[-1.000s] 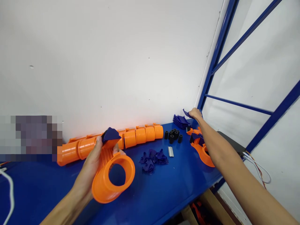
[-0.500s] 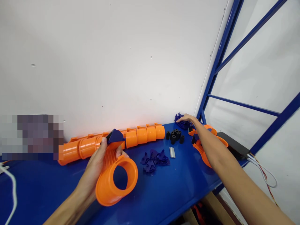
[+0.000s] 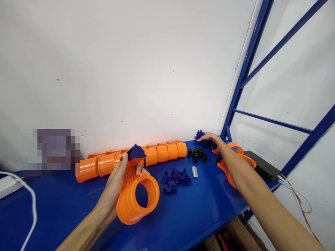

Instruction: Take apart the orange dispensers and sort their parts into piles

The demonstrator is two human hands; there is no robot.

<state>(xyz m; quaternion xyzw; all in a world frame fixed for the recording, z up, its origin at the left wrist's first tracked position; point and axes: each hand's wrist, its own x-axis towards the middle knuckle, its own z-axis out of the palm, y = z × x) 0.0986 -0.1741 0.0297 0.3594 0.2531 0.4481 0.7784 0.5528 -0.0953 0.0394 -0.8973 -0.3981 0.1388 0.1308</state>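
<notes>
My left hand (image 3: 116, 183) is wrapped round an orange plastic holder (image 3: 125, 207) with a round open ring at its near end. A dark blue wedge-shaped cap (image 3: 137, 152) sits on the holder's upper end, by my thumb. At the far right corner, my right hand (image 3: 209, 136) is closed on a dark blue plastic part at a pile of such parts (image 3: 200, 134); its thumb shows on the near side, the other fingers are mostly hidden. Several loose dark blue plastic parts (image 3: 171, 185) lie on the blue table (image 3: 183, 212) between my hands.
A row of nested orange holders (image 3: 158, 153) runs along the white wall. Black cylinders (image 3: 196, 155) and a small silvery piece (image 3: 194, 172) lie near the middle. Under my right forearm are more orange holders (image 3: 250, 161), beside a black box (image 3: 261, 165) with cables. A blue frame (image 3: 237, 89) rises on the right.
The view has shifted slightly left. My right thumb has moved lower into the dark blue pile. My left hand keeps hold of the orange holder.
</notes>
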